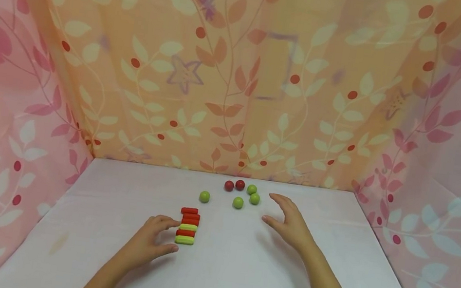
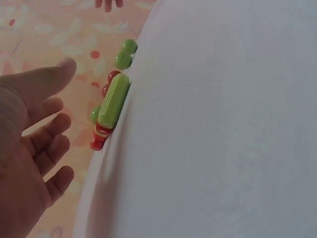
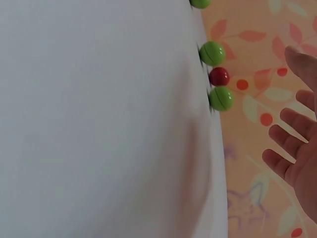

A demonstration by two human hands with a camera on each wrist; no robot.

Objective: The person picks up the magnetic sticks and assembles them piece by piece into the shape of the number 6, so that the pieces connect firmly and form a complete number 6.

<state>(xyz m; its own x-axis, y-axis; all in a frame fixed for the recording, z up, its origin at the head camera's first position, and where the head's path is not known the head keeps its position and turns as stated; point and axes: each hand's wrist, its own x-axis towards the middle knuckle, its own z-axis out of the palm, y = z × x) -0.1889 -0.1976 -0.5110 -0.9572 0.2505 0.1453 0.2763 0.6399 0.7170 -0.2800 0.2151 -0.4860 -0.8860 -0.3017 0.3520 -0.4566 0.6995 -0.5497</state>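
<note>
Maybe we should nudge the blocks (image 1: 189, 227), at two o'clock from our left hand (image 1: 149, 240), softly so they line up; its fingers are apart, like those of our right hand (image 1: 291, 225), with balls (image 1: 238, 202) at ten o'clock

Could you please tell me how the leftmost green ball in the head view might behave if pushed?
The green ball would probably roll at a light push, being round on a flat-looking white table. Its shiny highlight suggests a smooth, perhaps slippery surface. Its even, undented outline hints at stiffness.
</note>
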